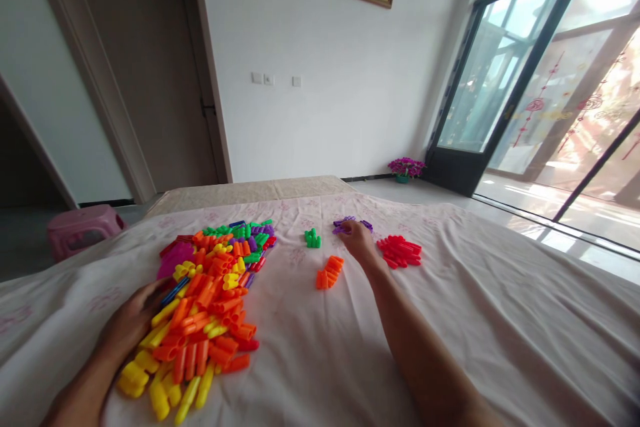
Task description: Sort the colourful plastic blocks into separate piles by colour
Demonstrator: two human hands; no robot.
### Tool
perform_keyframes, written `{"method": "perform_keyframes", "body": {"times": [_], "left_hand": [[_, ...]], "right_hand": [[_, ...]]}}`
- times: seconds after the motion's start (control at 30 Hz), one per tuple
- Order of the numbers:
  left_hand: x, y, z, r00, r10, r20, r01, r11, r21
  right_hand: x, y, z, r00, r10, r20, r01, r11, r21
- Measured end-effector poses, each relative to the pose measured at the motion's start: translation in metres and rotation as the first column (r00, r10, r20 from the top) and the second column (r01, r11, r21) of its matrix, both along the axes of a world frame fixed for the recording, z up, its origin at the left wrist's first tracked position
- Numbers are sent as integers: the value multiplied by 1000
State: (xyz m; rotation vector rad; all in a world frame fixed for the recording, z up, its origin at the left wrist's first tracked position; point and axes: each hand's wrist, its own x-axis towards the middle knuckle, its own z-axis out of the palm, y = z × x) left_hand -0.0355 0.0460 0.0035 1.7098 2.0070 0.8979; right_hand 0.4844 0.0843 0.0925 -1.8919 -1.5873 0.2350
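Observation:
A large heap of orange, yellow, green, purple and red plastic pieces (215, 300) lies on the left of the cloth. Against its left edge rests my left hand (143, 307), beside a dark blue piece (175, 291); its fingertips are hidden by the pieces. My right hand (356, 239) reaches to a small purple group (367, 225) at the far middle, fingers bent down on it; whether a piece is pinched is too small to tell. Near that hand lie a red pile (400, 251) to the right, a small green group (313, 238) to the left and an orange group (330, 272) closer to me.
A pale flowered cloth (465, 293) with wrinkles covers the table. Something magenta (176, 259) sticks out at the heap's left side. Beyond the table are a pink stool (85, 230), a potted purple plant (406, 168), a door and glass panels.

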Motion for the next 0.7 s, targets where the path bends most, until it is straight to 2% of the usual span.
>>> {"method": "perform_keyframes", "body": {"times": [0.07, 0.1, 0.17, 0.23, 0.27, 0.33, 0.4, 0.43, 0.57, 0.7], "left_hand": [[1, -1, 1, 995, -14, 95, 19, 999, -50], [1, -1, 1, 991, -16, 130, 25, 997, -68], [1, -2, 1, 988, -11, 155, 24, 997, -78], [0, -2, 0, 987, 1, 159, 10, 998, -69], [0, -2, -1, 987, 8, 161, 2, 998, -60], [-1, -1, -3, 985, 19, 172, -13, 999, -37], [-1, 1, -4, 982, 26, 190, -21, 999, -24], [-1, 1, -5, 980, 23, 197, -19, 1000, -19], [0, 0, -3, 981, 8, 192, -4, 1000, -20], [1, -1, 0, 983, -7, 182, 13, 999, -32]], "right_hand": [[6, 4, -1, 995, -90, -46, 94, 990, 106], [4, 5, 0, 994, -85, -71, 93, 988, 125], [-10, 1, 0, 995, 25, -100, -15, 995, 102], [-34, -8, 0, 970, 218, -107, -217, 976, 26], [-49, -14, -1, 936, 332, -115, -336, 941, -24], [-81, -31, -5, 829, 539, -149, -557, 821, -129], [-111, -49, -10, 730, 660, -177, -683, 699, -212], [-124, -58, -13, 702, 692, -170, -710, 661, -241], [-159, -86, -25, 634, 773, -11, -743, 605, -286], [-165, -93, -29, 543, 831, 121, -789, 554, -264]]}}
